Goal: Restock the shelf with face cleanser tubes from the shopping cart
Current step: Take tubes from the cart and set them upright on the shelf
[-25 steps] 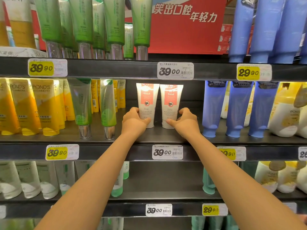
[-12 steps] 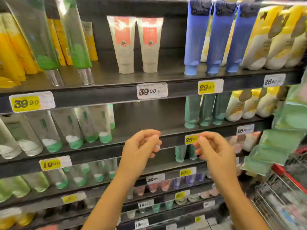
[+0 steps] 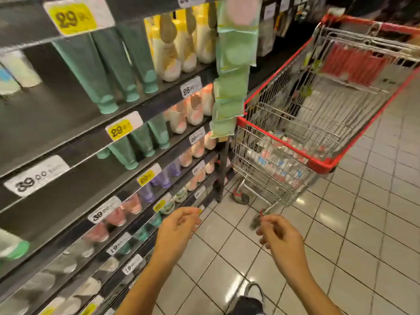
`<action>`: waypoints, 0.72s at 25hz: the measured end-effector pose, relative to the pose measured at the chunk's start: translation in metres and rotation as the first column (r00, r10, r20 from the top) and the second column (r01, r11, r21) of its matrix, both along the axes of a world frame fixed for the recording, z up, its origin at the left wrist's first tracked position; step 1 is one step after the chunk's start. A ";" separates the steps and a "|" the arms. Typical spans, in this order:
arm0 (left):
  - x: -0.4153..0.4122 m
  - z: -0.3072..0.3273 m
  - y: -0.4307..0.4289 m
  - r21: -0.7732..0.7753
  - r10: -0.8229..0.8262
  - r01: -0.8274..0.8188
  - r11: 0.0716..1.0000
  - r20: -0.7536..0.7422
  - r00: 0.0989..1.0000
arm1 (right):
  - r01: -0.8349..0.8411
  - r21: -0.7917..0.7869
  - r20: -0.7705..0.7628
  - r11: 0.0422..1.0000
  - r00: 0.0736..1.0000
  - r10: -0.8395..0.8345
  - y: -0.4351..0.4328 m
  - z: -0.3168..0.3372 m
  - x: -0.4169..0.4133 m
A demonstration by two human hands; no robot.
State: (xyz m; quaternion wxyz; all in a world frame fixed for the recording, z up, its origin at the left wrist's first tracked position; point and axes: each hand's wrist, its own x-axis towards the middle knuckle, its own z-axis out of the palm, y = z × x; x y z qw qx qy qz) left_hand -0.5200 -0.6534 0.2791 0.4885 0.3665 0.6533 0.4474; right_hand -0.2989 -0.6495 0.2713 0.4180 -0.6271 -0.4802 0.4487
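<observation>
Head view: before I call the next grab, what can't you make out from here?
- Tubes in the shopping cart: motion blur and the wire mesh hide their count and labels.
- Bottom shelves: glare and blur smear the products.
- Price tags: small print unreadable.
- Left hand and right hand: both loosely curled and apparently empty; palms hidden.
- Shelf being restocked: cut off by the top edge.

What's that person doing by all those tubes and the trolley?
A person is restocking a shop shelf with face cleanser. Right now both hands are empty: the left hand and the right hand hang loosely curled over the tiled floor, touching nothing. The red shopping cart stands ahead, beside the end of the shelves, with a pile of tubes in the bottom. Fetching more tubes looks like the likely next step.
</observation>
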 end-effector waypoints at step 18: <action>0.337 0.015 0.224 0.114 -0.195 0.181 0.977 0.130 0.972 | 0.143 0.154 0.060 0.978 0.986 -0.154 0.201 0.038 0.320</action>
